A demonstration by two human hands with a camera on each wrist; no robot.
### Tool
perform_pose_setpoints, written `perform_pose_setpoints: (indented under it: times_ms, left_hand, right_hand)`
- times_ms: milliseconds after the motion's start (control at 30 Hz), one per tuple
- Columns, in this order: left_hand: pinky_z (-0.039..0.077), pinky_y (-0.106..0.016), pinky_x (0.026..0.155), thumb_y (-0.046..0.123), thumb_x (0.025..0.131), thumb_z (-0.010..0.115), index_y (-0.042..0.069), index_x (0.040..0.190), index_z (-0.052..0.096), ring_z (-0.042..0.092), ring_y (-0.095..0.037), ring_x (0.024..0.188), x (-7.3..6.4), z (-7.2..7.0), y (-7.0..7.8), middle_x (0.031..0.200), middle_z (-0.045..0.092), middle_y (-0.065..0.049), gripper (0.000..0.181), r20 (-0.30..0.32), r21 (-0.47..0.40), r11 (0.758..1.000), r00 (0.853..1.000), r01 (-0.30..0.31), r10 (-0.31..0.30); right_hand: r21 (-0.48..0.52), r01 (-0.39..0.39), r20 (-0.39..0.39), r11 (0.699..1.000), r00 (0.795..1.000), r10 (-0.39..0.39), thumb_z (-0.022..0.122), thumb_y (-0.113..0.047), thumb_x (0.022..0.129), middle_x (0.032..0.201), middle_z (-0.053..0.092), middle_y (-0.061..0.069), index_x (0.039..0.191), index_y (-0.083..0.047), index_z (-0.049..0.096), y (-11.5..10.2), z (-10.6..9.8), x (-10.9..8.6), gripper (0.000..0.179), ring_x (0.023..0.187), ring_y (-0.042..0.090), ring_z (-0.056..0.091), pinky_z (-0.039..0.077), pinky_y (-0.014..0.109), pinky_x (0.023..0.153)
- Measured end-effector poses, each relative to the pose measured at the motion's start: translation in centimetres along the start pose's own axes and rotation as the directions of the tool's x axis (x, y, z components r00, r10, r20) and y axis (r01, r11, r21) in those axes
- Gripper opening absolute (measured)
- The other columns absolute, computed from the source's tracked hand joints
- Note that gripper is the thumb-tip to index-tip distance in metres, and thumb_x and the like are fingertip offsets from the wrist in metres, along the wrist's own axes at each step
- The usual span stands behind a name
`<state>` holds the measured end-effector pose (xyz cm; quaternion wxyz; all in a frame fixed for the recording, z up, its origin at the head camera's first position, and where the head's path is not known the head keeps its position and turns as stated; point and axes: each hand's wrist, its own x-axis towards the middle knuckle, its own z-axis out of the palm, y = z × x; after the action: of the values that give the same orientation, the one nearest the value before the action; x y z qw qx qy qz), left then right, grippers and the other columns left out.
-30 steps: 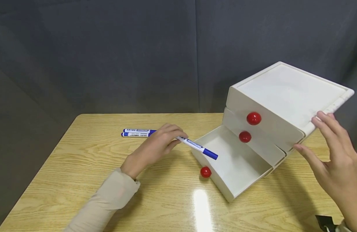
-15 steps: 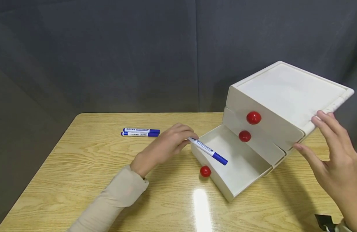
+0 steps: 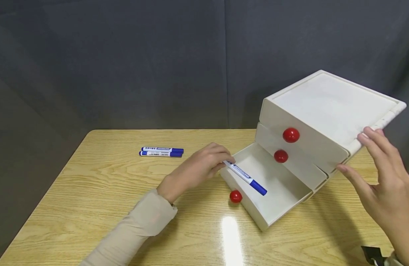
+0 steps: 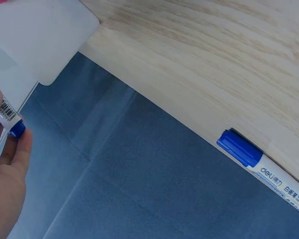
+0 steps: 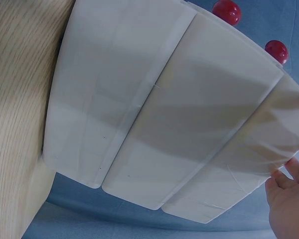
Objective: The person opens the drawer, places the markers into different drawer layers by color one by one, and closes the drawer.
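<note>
My left hand [image 3: 202, 164] pinches a whiteboard marker [image 3: 244, 176] by its rear end. The marker slants down over the pulled-out bottom drawer [image 3: 274, 201], its blue cap inside the drawer's outline. In the left wrist view the fingers hold the marker [image 4: 9, 112] near its blue end. At the right, my right hand [image 3: 385, 184] rests its fingertips on the side and top edge of a white drawer unit [image 3: 334, 107], thumb lower than the fingers. From the right wrist view, the hand [image 5: 291, 194] touches the unit's side panels [image 5: 189, 114].
Two more blue-capped markers [image 3: 161, 152] lie side by side on the wooden table [image 3: 101, 192], left of the unit. Red knobs sit on the drawers: an upper knob [image 3: 291, 135], a middle knob [image 3: 281, 156] and a lower knob [image 3: 236, 196]. A dark curtain [image 3: 141, 66] hangs behind.
My left hand has carried the marker to the right, away from the other two markers and further over the open drawer. The right hand and the drawer unit stay where they were.
</note>
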<state>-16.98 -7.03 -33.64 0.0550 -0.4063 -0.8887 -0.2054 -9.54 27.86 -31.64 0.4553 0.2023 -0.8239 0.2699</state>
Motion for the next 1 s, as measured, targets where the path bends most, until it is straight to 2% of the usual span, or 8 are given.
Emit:
perform_pose_setpoints:
  times_ms: [367, 567, 1000]
  left_hand:
    - [0.046, -0.025, 0.108, 0.007, 0.094, 0.067, 0.015, 0.118, 0.072, 0.058, -0.013, 0.119, 0.9, 0.5, 0.8, 0.122, 0.068, 0.003, 0.026, 0.028, 0.006, 1.000, 0.999, -0.018, 0.018]
    - [0.047, -0.024, 0.108, 0.008, 0.093, 0.068, 0.017, 0.120, 0.071, 0.056, -0.012, 0.121, 1.3, 0.8, 1.2, 0.126, 0.066, 0.004, 0.029, 0.067, 0.005, 1.000, 0.998, 0.005, -0.005]
    - [0.046, -0.022, 0.107, 0.009, 0.095, 0.066, 0.018, 0.120, 0.071, 0.054, -0.012, 0.121, 2.2, 1.5, 1.7, 0.126, 0.066, 0.003, 0.027, 0.117, -0.011, 1.000, 0.993, 0.001, 0.000]
  right_hand:
    - [0.019, 0.006, -0.021, 1.000, 1.000, -0.006, 0.054, -0.057, 0.093, 0.132, 0.054, 0.037, 0.126, 0.013, 0.057, -0.3, 0.0, 0.1, 0.078, 0.142, 0.033, 0.043, 0.030, 0.027, 0.122]
    - [0.032, 0.001, -0.036, 0.999, 0.999, 0.000, 0.055, -0.057, 0.093, 0.131, 0.054, 0.036, 0.125, 0.013, 0.058, -0.5, 0.1, 0.1, 0.077, 0.141, 0.033, 0.044, 0.031, 0.027, 0.121]
    - [0.006, 0.008, -0.007, 1.000, 1.000, -0.008, 0.054, -0.058, 0.093, 0.133, 0.053, 0.037, 0.127, 0.014, 0.057, -0.1, 0.0, 0.0, 0.079, 0.142, 0.035, 0.042, 0.029, 0.027, 0.122]
